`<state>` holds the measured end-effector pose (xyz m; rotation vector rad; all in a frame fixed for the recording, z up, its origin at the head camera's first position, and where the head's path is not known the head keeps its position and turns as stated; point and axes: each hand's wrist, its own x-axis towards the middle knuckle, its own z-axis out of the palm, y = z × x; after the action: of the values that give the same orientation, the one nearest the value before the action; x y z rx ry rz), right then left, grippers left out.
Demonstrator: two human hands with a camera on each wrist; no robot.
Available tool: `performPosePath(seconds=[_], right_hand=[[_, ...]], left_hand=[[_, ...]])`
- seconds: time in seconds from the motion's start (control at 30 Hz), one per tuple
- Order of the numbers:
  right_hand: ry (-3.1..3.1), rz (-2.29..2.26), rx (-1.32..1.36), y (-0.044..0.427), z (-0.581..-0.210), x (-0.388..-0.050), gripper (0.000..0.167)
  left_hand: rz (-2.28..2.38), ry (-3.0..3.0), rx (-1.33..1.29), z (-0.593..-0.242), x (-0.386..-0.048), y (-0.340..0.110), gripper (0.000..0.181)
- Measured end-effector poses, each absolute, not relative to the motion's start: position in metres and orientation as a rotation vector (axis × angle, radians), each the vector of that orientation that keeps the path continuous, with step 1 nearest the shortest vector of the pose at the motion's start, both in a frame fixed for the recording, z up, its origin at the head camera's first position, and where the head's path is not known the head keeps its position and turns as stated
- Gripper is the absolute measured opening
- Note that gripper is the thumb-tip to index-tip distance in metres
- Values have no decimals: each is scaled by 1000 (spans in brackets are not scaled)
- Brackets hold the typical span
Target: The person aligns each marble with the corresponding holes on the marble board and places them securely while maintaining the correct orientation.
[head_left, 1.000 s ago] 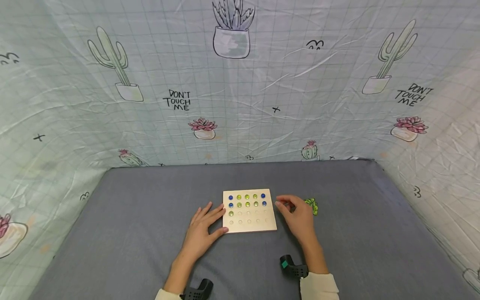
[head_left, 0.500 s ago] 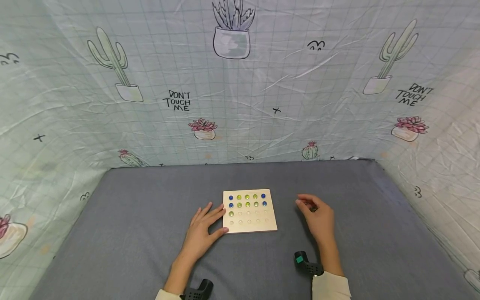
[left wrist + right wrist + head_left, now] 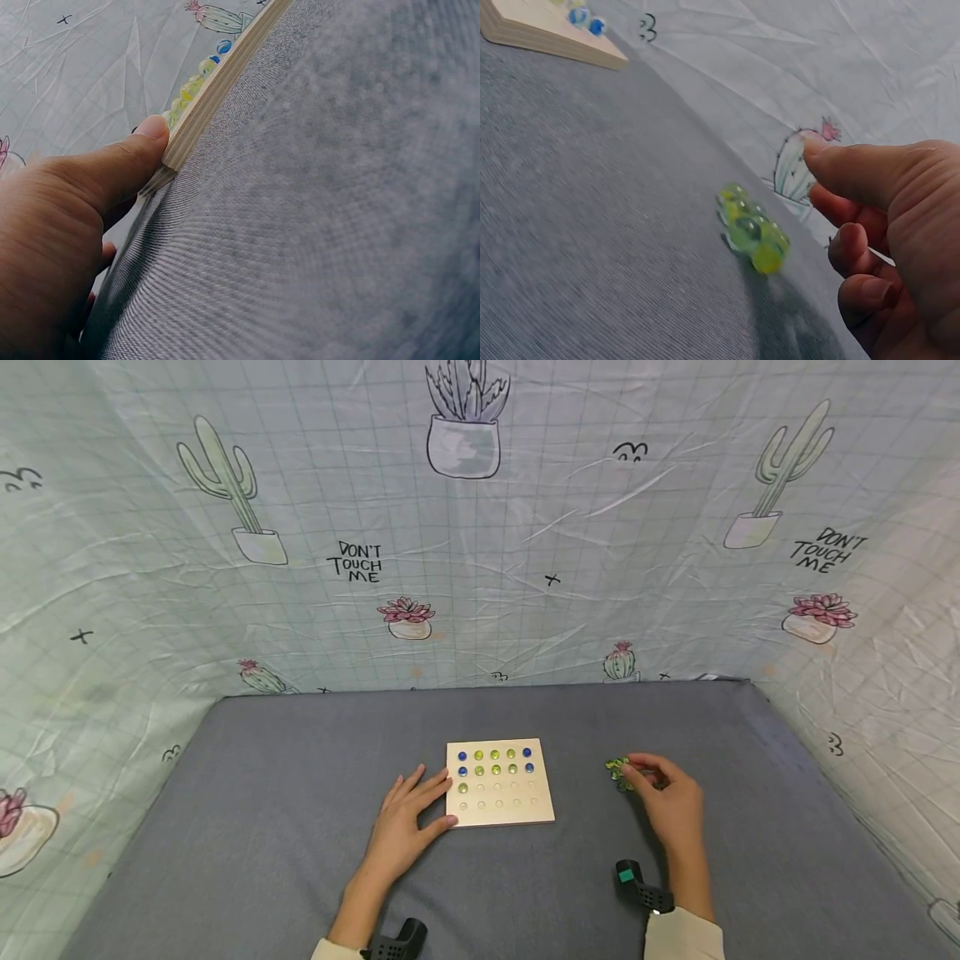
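A pale wooden board (image 3: 501, 796) with rows of round hollows lies on the grey cloth. Its upper two rows hold green marbles with a blue marble at each end; one green marble (image 3: 462, 788) sits at the left of the third row. My left hand (image 3: 402, 831) rests against the board's left side, fingers spread, thumb (image 3: 142, 150) touching the near corner. Right of the board, loose green-yellow marbles (image 3: 754, 229) lie in a cluster. Over the cluster's right side is my right hand (image 3: 671, 802), fingers loosely bent and thumb apart from them, nothing visible between.
Grey cloth (image 3: 300, 777) covers the table. A pale curtain (image 3: 480, 527) printed with cacti stands behind and at both sides. Black wrist cameras are strapped at the left wrist (image 3: 401, 939) and the right wrist (image 3: 643, 887).
My right hand has moved rightward from beside the board, passing over the marble cluster, which shows again at the left of its fingers. The left hand and the board have stayed still.
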<state>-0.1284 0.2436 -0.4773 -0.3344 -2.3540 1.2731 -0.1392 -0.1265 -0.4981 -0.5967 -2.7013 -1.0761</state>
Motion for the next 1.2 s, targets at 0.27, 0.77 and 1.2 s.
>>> performPosePath(seconds=[0.27,0.77,1.2], right_hand=[[-2463,1257,-353,257,-478,-122,24],[-2686,1217,-199,270,-487,-117,25],[-2698,1239,-208,272,-489,-117,26]], left_hand=[[-1073,-2702,-587,-500,-138,-127,60],[-1079,-2705,-585,-501,-137,-127,61],[-1092,-2702,-588,-501,-138,-127,61]])
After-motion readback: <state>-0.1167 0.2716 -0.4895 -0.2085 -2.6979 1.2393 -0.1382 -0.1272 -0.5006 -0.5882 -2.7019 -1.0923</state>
